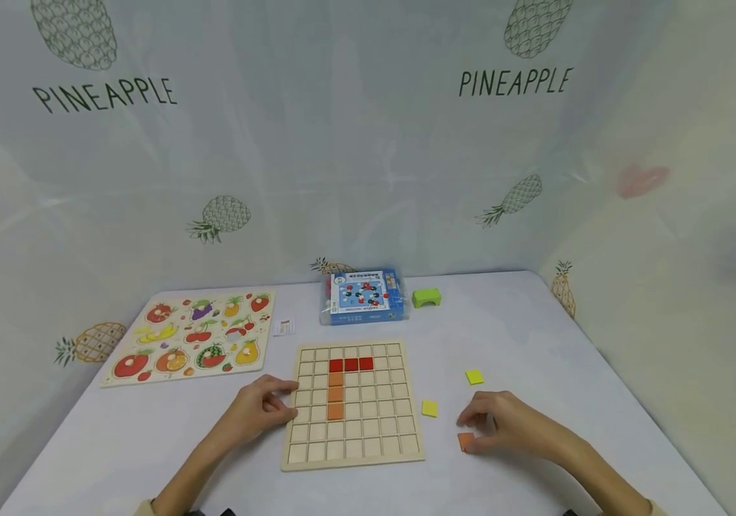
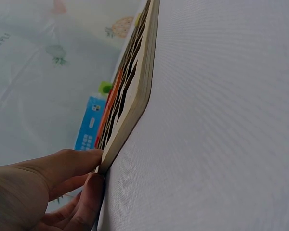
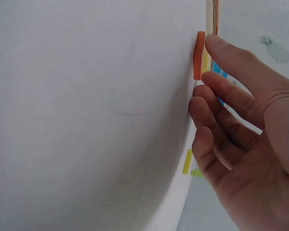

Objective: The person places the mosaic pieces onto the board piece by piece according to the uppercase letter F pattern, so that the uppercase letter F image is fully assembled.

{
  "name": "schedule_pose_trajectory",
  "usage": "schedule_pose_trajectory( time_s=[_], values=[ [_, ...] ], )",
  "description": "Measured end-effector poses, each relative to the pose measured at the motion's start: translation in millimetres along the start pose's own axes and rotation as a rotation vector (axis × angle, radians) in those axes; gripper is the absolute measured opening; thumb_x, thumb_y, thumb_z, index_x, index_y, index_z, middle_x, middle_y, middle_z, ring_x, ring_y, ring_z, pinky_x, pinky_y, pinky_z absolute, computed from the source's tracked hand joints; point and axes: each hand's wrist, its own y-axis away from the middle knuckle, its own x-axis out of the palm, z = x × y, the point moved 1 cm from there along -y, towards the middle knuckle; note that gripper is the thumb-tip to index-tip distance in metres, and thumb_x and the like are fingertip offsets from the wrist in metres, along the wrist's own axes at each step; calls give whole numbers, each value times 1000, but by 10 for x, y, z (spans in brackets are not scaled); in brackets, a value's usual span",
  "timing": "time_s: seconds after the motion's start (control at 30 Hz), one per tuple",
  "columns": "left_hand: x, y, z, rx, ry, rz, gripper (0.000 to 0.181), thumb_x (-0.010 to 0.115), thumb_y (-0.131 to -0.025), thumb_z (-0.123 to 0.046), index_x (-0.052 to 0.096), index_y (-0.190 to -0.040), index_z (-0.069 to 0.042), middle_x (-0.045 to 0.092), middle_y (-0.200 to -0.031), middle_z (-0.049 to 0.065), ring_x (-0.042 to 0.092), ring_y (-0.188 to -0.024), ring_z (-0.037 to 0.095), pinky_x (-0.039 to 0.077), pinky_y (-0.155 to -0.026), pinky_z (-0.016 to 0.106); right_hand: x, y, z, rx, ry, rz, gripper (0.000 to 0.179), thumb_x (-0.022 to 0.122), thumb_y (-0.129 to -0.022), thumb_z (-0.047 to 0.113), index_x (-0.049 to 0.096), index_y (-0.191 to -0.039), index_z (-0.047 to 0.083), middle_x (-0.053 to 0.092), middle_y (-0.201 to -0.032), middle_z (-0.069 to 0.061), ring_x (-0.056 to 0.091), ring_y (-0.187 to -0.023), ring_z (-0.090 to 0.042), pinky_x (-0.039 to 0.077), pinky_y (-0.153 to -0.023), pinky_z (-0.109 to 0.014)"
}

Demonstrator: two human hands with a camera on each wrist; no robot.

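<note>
In the head view my left hand (image 1: 258, 407) touches the left edge of a wooden grid board (image 1: 380, 448). Its thumb and index finger rest apart along that edge; the left wrist view shows the thumb against the board's side. Three red tiles (image 1: 351, 365) form a row in the grid, with three orange tiles (image 1: 336, 394) in a column below. To the board's right, my right hand (image 1: 503, 424) is at a loose orange tile (image 1: 465, 440). The thumb is at the tile's edge, the index finger just beyond it, the other fingers loosely bent.
Two yellow tiles, a nearer one (image 1: 429, 408) and a farther one (image 1: 474, 377), lie right of the board. Behind stand a blue boxed set (image 1: 368, 317) and a green arch block (image 1: 427, 297). A fruit puzzle board (image 1: 182, 335) lies at the back left, beside a small card (image 1: 284, 327).
</note>
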Motion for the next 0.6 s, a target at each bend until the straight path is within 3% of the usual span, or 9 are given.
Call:
schedule_pose_trajectory(
  time_s=[0.33, 0.6],
  values=[
    [28, 32, 47, 2, 23, 11, 46, 81, -81, -22, 67, -120, -3, 63, -105, 12, 62, -72, 1, 52, -64, 18, 44, 33, -29, -13, -9, 29, 26, 81, -78, 36, 73, -101, 26, 64, -91, 16, 56, -79, 0, 49, -70, -19],
    [22, 14, 49, 6, 12, 2, 45, 80, -81, -23, 68, -121, -4, 63, -104, 11, 62, -71, 1, 52, -64, 18, 45, 27, -24, -46, -3, 3, 20, 82, -79, 28, 73, -97, 27, 64, -90, 16, 56, -79, 1, 49, -69, -19]
  ],
)
